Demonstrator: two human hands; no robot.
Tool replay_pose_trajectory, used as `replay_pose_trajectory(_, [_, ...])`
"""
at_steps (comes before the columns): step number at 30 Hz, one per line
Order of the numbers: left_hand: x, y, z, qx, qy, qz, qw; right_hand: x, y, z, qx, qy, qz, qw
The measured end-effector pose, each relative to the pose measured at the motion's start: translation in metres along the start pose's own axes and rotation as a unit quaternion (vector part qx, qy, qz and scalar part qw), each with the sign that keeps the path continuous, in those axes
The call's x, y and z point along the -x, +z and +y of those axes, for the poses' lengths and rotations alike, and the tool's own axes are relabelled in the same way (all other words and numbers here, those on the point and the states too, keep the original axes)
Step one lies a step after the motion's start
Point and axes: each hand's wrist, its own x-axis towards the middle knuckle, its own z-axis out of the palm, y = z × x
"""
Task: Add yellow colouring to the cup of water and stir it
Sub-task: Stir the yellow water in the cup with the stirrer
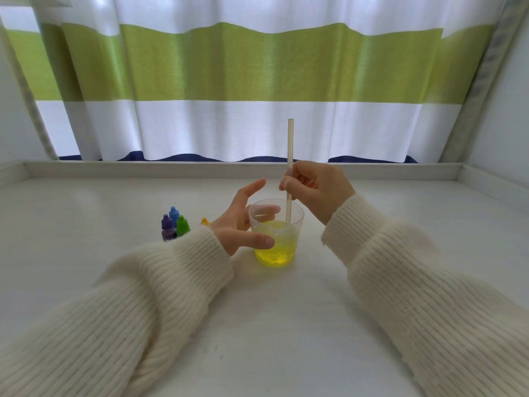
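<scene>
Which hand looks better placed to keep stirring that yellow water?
The right hand: it already pinches the pale straw standing in the clear plastic cup of yellow water. The left hand steadies the cup's side.

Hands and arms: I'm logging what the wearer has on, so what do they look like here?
Both arms wear long, loose cream-white ribbed knit sleeves with wide cuffs reaching the wrists. The left hand and right hand are bare: no gloves, rings or watch visible.
</scene>
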Motion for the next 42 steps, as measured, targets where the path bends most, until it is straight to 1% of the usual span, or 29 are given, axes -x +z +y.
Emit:
replay_pose_trajectory(9, [0.000,0.001,0.002,-0.002,0.002,-0.001,1.000,0.002,0.003,-0.005,-0.078,0.005,-0.026,0.997])
replay_pose_trajectory(13, [0.000,0.000,0.001,-0.006,0.006,-0.007,1.000,0.002,0.003,-0.006,-0.086,0.006,-0.033,0.996])
replay_pose_trajectory(19, [-0.001,0.000,0.000,-0.008,0.006,-0.008,1.000,0.001,0.004,-0.005,-0.059,0.002,-0.029,0.998])
replay_pose_trajectory(24, [-0.001,-0.001,0.000,-0.017,0.005,-0.010,1.000,-0.001,0.004,-0.002,-0.024,-0.006,-0.010,1.000])
replay_pose_trajectory(28, [-0.002,-0.002,-0.001,-0.019,0.006,-0.016,1.000,-0.002,0.004,0.003,0.022,-0.009,0.005,1.000])
replay_pose_trajectory(33, [-0.001,-0.003,-0.003,-0.009,0.006,-0.005,1.000,-0.003,0.002,0.006,0.060,-0.013,0.017,0.998])
replay_pose_trajectory(42, [-0.002,-0.003,-0.003,-0.011,0.009,-0.008,1.000,-0.001,-0.001,0.001,0.043,-0.012,0.006,0.999])
